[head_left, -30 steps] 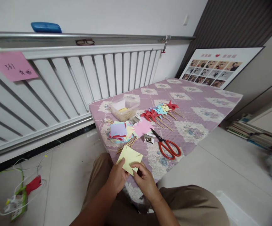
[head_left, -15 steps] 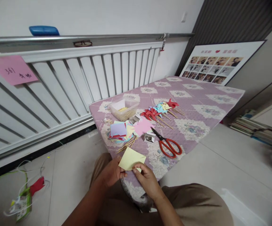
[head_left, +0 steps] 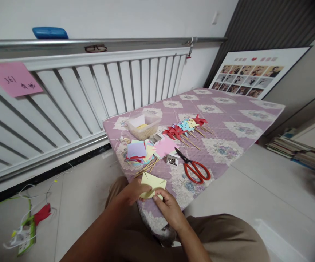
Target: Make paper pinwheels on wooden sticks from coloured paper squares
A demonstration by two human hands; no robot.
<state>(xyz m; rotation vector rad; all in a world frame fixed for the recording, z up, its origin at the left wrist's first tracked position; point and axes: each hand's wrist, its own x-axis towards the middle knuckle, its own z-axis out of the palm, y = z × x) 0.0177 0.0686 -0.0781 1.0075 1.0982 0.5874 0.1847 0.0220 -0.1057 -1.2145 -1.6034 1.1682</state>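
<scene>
A pale yellow paper square (head_left: 154, 181), with slits cut in from its corners, is held between both hands over the near corner of the table. My left hand (head_left: 136, 190) pinches its left side, thumb on top. At the lower right edge, my right hand (head_left: 169, 206) grips the paper between thumb and fingers. Just beyond lie several thin wooden sticks (head_left: 147, 168) and a stack of coloured paper squares (head_left: 136, 150), a lilac one uppermost. Red-handled scissors (head_left: 196, 171) rest to the right, next to a small open box of metal pins (head_left: 172, 160).
Finished paper pinwheels (head_left: 186, 125) on sticks lie in a row farther back. A clear plastic tub (head_left: 143, 125) with sticks stands behind the paper stack, near pink paper (head_left: 165, 146). A white radiator (head_left: 124, 85) borders the table's left side. A power strip (head_left: 26, 236) lies on the floor.
My left hand has shifted, its thumb now lying over the top of the yellow paper. The paper has turned slightly and shows its corner slits more plainly. The right hand stays nearly in place.
</scene>
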